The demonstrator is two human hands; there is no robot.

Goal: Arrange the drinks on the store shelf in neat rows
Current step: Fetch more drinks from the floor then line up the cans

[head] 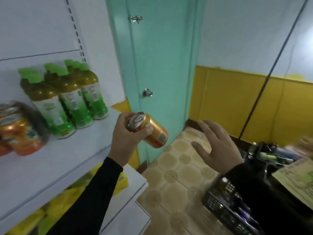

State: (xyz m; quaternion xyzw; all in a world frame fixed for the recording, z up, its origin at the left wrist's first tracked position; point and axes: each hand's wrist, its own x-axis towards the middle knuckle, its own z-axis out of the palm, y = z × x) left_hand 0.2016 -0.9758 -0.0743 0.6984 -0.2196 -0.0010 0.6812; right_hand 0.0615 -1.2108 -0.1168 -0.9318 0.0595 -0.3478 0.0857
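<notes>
Left hand grips a glossy orange can tilted, label unreadable, right of the green-capped bottles on the white shelf; right hand spread wide, holding nothing.

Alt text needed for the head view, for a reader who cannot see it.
Left hand holds a tilted orange can beside a white shelf of green-capped bottles and orange cans. Right hand hovers open, fingers spread, over tiled floor near a teal door.
</notes>
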